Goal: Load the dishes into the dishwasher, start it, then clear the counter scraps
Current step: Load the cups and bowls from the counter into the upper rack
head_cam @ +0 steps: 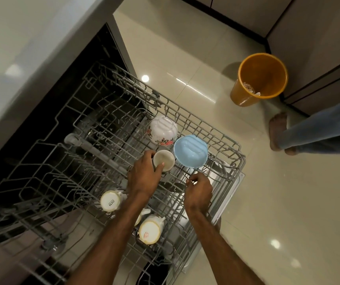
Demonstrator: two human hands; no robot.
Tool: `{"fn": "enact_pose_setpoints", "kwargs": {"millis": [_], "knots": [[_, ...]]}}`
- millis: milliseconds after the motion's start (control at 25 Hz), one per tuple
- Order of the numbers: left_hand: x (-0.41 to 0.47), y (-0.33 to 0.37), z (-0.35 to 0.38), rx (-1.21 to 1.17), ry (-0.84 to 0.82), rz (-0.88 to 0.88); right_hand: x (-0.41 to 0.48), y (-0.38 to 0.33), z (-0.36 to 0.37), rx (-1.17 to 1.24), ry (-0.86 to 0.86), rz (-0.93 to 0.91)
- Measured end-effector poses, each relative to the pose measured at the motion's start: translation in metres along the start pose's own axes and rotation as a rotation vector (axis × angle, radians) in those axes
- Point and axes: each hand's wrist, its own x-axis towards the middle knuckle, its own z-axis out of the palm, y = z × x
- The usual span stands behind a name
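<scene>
A grey wire rack [206,130] is standing out against the black dishwasher [95,64]. In it, a white bowl [163,129] is showing red flowers, a blue bowl [189,151] is looking pale, and a cup [164,160] is showing cream inside. A white mug [110,201] is showing black lettering; a second mug [150,232] is showing a yellow ring and red print. An orange bin [261,79] is sitting on a glossy cream floor [267,202]. Faded blue jeans [319,132] are showing at the right.

An orange bin [239,95] with litter inside stands on glossy cream floor tiles [267,202] near dark-trimmed cabinets [319,48]; near it, another person's bare foot [277,130] and jeans leg [319,130]
</scene>
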Motion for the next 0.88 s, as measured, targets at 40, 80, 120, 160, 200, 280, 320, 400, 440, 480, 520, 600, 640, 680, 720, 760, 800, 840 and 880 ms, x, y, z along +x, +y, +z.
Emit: {"fn": "enact_pose_setpoints", "kwargs": {"millis": [40, 80, 120, 160, 200, 280, 320, 400, 440, 480, 520, 600, 640, 680, 720, 760, 800, 840, 880], "knots": [[-0.001, 0.001, 0.001, 0.009, 0.013, 0.005, -0.001, 0.0, 0.0, -0.001, 0.0, -0.027], [-0.003, 0.002, 0.002, 0.015, 0.02, 0.013, -0.003, 0.0, -0.001, -0.017, -0.014, -0.076], [-0.005, 0.002, 0.005, 0.022, 0.017, 0.028, -0.003, 0.0, -0.002, -0.045, -0.041, -0.14], [-0.006, 0.002, 0.007, 0.027, 0.008, 0.043, -0.002, 0.001, -0.004, -0.067, -0.069, -0.2], [-0.006, 0.002, 0.009, 0.03, -0.002, 0.055, 0.0, 0.001, -0.005, -0.082, -0.09, -0.24], [-0.005, 0.002, 0.011, 0.025, -0.011, 0.052, 0.006, 0.001, -0.005, -0.135, -0.115, -0.271], [-0.005, 0.002, 0.012, 0.025, -0.013, 0.049, 0.008, 0.001, -0.005, -0.161, -0.122, -0.274], [-0.008, 0.002, 0.012, 0.032, 0.0, 0.059, 0.007, 0.002, -0.004, -0.177, -0.126, -0.278], [-0.01, 0.002, 0.01, 0.026, 0.027, 0.064, 0.006, 0.002, -0.005, -0.18, -0.126, -0.283], [-0.014, 0.0, 0.008, 0.01, 0.068, 0.066, 0.004, 0.003, -0.007, -0.191, -0.128, -0.291], [-0.017, -0.002, 0.005, -0.006, 0.113, 0.068, 0.002, 0.003, -0.01, -0.199, -0.131, -0.3], [-0.023, -0.006, -0.004, 0.002, 0.187, 0.056, -0.003, 0.003, -0.019, -0.194, -0.144, -0.333], [-0.027, -0.007, -0.01, 0.023, 0.199, 0.043, -0.007, 0.001, -0.025, -0.189, -0.155, -0.355], [-0.032, -0.008, -0.018, 0.049, 0.193, 0.026, -0.012, -0.004, -0.031, -0.184, -0.174, -0.383], [-0.037, -0.007, -0.025, 0.073, 0.175, 0.009, -0.017, -0.009, -0.038, -0.181, -0.195, -0.417], [-0.044, -0.006, -0.032, 0.092, 0.154, -0.004, -0.022, -0.014, -0.044, -0.181, -0.218, -0.457], [-0.05, -0.004, -0.041, 0.099, 0.129, -0.017, -0.027, -0.02, -0.05, -0.193, -0.245, -0.505], [-0.06, -0.002, -0.052, 0.091, 0.105, -0.035, -0.034, -0.026, -0.058, -0.22, -0.283, -0.56], [-0.076, 0.001, -0.067, 0.074, 0.091, -0.058, -0.044, -0.035, -0.07, -0.266, -0.333, -0.627]]}}
